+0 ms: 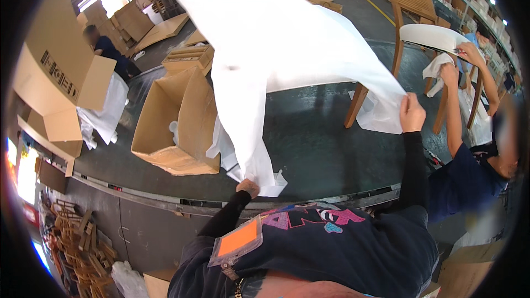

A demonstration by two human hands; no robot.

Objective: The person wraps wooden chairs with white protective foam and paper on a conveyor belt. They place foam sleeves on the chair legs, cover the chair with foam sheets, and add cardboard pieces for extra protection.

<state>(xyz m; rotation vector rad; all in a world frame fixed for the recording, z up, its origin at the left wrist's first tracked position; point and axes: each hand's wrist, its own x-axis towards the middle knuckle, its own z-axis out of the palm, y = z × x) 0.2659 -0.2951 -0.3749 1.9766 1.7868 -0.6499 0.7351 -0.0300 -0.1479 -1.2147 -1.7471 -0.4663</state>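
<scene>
A large white packing sheet (pixel 248 27) is spread out in front of me, its far part raised high. My left hand (pixel 248 188) is closed on its near corner, low by the table's front edge. Farther right, my right hand (pixel 412 113) pinches another edge of the same sheet. Beneath the sheet a wooden chair leg (pixel 356 106) shows, along with a pale edge that may be the seat; the rest is covered. Another piece of thin white wrapping (pixel 378 115) lies behind that leg. An open cardboard box (pixel 193 116) stands left of the sheet, with a small white object inside.
The dark work surface (pixel 309 154) runs across the view. At right, a co-worker (pixel 469 171) holds a white cloth by a wooden chair (pixel 398 38) with a white seat. Another open carton (pixel 66 77) stands far left, near a second person (pixel 105 47). Wooden pieces (pixel 83 248) lie lower left.
</scene>
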